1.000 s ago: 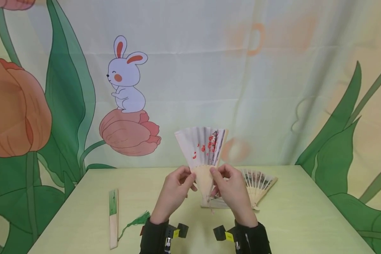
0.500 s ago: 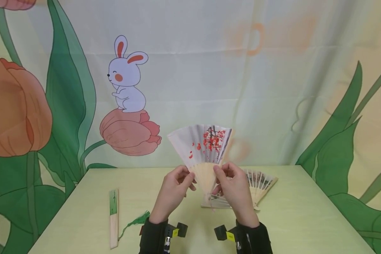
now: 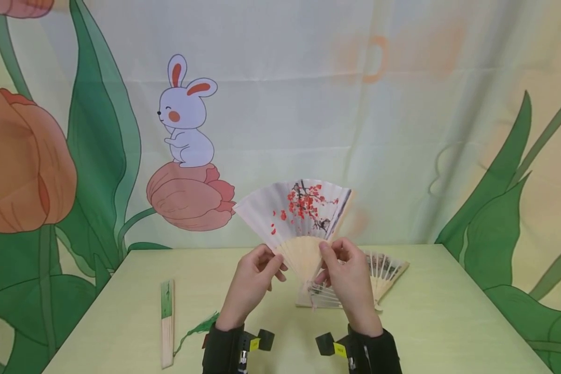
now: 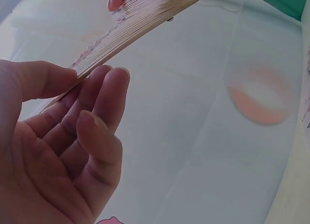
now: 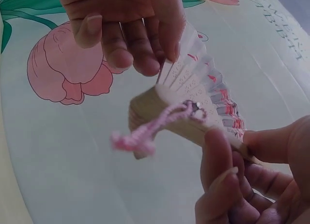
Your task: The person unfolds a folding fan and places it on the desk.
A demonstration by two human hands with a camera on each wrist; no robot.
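A white folding fan (image 3: 290, 213) with red blossoms on a dark branch is held up, partly spread, above the table. My left hand (image 3: 253, 280) pinches its left edge between thumb and fingers; the left wrist view shows the thumb on the wooden outer rib (image 4: 131, 40). With thumb and fingers my right hand (image 3: 350, 278) grips the right outer rib. A pink cord (image 5: 155, 125) hangs from the pivot end in the right wrist view. Behind the right hand, a second folding fan (image 3: 384, 272) lies spread on the table, partly hidden.
On the table's left side lies a closed green folding fan (image 3: 167, 322) with a green tassel (image 3: 205, 324) to its right. A printed curtain (image 3: 280, 104) hangs behind the table (image 3: 449, 322).
The held fan has spread wider, showing more of the blossom print. My hands have moved slightly apart, keeping their hold on its two edges.
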